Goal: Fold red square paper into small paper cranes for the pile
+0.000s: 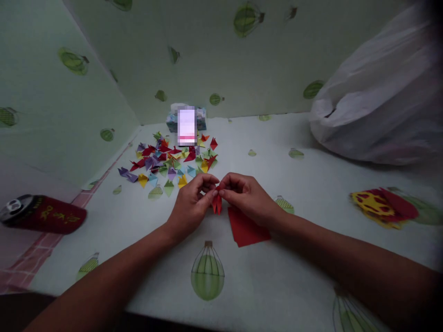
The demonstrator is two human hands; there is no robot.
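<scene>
Between my two hands, in the middle of the head view, is a small piece of folded red paper (217, 203) with two narrow points hanging down. My left hand (196, 199) pinches its upper part from the left, fingers curled. From the right, my right hand (245, 192) pinches the same part, thumb and forefinger close to the left ones. Flat on the table below my right hand lies a red paper square (246, 229), partly covered by the hand and wrist. Many small folded paper figures (168, 162) in several colours lie heaped beyond my left hand.
A phone with a blurred screen (187, 125) leans at a tissue box (201, 118) behind the heap. At left lies a dark red can (43, 214). A large white plastic bag (380, 97) fills the back right, with red and yellow cut-outs (379, 206) in front of it.
</scene>
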